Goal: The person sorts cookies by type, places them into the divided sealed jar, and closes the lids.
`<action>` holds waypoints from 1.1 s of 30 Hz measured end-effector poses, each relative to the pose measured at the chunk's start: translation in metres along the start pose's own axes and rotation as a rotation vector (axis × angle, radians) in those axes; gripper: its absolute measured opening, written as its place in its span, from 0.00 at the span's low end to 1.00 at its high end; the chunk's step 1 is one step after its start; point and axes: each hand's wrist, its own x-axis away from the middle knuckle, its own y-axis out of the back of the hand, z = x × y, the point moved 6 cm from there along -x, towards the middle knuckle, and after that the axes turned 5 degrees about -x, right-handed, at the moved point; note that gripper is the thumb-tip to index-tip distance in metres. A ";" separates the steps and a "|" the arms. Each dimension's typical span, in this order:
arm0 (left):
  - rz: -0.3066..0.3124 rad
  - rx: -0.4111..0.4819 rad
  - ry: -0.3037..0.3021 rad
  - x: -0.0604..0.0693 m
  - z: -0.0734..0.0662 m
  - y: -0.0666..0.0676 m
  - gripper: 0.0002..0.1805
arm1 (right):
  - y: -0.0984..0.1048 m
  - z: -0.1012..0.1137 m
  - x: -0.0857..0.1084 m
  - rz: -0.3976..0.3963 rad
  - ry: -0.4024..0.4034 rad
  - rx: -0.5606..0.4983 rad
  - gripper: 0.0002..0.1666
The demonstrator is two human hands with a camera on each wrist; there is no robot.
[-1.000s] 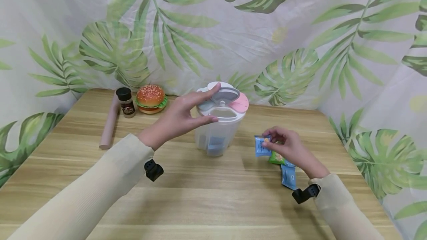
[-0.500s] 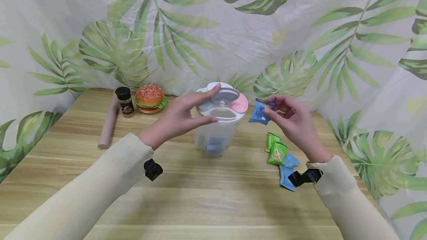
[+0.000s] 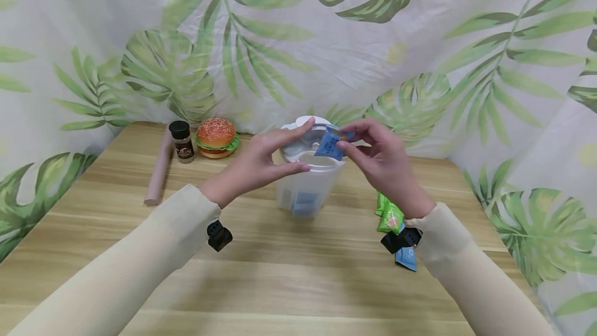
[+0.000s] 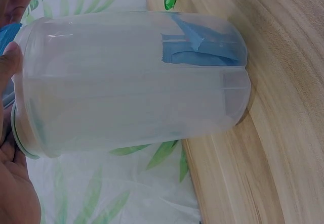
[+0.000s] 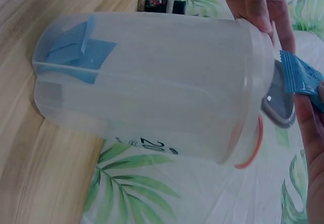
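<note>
Head view: pinched a small, glossy blue packet in the right hand, above a tall, translucent plastic container; held the left hand wide-fingered at its white lid, apparently touching.

On the wall of the translucent canister, right wrist view: dark characters, of which I read, from my remote station, only what appears to be "20"; the smaller marks beside them I cannot resolve. Blue sachet above the canister's opening: dark print, illegible. Jar left of the canister: pale label lettering, too small to read.
</note>
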 end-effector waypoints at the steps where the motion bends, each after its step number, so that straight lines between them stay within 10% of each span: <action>1: 0.000 -0.003 -0.002 0.000 0.000 0.000 0.46 | -0.003 0.000 -0.001 0.008 0.008 0.008 0.16; 33: -0.001 0.011 0.009 0.001 0.001 -0.001 0.46 | -0.029 -0.006 0.009 0.260 0.137 0.273 0.03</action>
